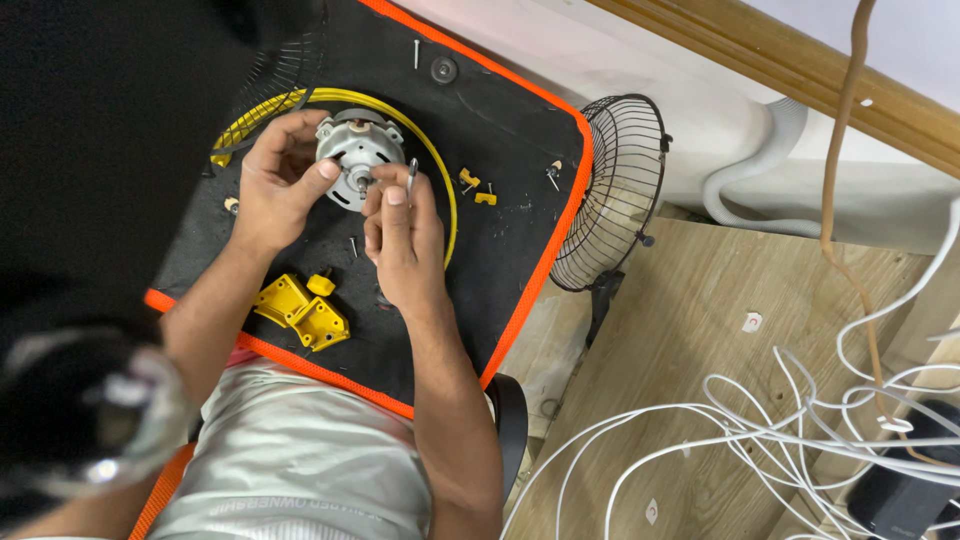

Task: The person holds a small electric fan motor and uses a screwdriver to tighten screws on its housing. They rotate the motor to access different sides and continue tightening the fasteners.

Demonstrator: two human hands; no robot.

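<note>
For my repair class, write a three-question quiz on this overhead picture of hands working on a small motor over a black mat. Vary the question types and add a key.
1. True or false: the left hand holds the motor from the side.
2. What lies on the mat nearest the left forearm? A) yellow plastic parts B) a hammer C) a roll of tape
3. Fill in: leaning off the mat's right edge is a black wire fan ____.

Key
1. True.
2. A.
3. Guard. Meanwhile the right hand touches the motor's centre and pinches a thin metal tool.
</note>
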